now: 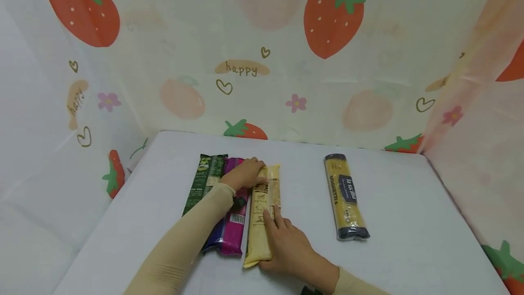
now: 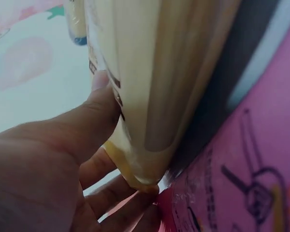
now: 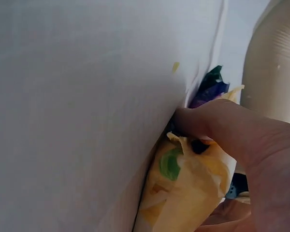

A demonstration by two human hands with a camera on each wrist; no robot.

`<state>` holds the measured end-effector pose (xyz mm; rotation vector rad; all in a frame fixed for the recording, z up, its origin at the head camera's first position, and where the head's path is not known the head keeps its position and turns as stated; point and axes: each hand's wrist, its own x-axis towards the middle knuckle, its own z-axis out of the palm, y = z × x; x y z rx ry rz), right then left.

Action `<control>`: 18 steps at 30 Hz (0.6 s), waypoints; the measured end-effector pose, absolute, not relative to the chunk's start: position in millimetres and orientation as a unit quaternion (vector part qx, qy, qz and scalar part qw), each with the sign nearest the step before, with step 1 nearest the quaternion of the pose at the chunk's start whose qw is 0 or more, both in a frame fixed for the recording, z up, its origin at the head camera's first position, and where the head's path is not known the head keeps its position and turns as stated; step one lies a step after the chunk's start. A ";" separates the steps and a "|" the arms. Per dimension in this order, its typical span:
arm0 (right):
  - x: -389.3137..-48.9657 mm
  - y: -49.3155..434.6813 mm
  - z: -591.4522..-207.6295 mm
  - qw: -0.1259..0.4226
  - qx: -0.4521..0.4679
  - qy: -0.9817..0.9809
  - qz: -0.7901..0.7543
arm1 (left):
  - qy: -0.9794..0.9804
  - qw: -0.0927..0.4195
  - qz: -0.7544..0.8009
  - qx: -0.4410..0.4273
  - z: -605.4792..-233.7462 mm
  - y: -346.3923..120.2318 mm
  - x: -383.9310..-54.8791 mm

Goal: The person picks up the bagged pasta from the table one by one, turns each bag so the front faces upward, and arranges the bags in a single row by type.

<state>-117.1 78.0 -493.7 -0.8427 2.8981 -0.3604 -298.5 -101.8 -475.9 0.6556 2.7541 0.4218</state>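
Note:
A long yellow noodle packet (image 1: 259, 236) lies lengthwise on the white table, held at both ends. My left hand (image 1: 243, 174) grips its far end; in the left wrist view, the thumb lies along one side of the packet (image 2: 135, 96) and the fingers curl at its tip. At the near right edge, my right hand (image 1: 292, 247) holds it, with the thumb by the bottom end and fingers along the right side. The right wrist view has the thumb against the crumpled end (image 3: 188, 188). Just left lies a magenta and purple packet (image 1: 233, 236), partly hidden by my left arm.
A dark green packet (image 1: 198, 185) lies at the left of the row, against the magenta one. Apart on the right is a clear spaghetti packet (image 1: 344, 195) with dark ends. Behind the table (image 1: 393, 185) hangs a strawberry-print curtain (image 1: 278, 81).

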 end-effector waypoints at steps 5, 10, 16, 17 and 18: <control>-117.3 83.2 -494.4 0.079 -0.265 0.950 -0.148 | 0.954 0.132 0.139 0.230 -477.9 -100.1 -297.6; -116.1 92.7 -496.3 0.103 -0.260 0.940 -0.198 | 0.951 0.132 0.161 0.231 -478.4 -103.8 -300.3; -117.4 105.2 -500.6 0.114 -0.258 0.920 -0.273 | 0.932 0.156 0.242 0.219 -476.3 -113.1 -302.9; -117.9 107.6 -501.2 0.114 -0.256 0.916 -0.286 | 0.927 0.160 0.260 0.220 -476.9 -114.8 -304.3; -118.5 109.8 -501.1 0.115 -0.254 0.913 -0.297 | 0.921 0.163 0.276 0.220 -477.2 -116.5 -305.7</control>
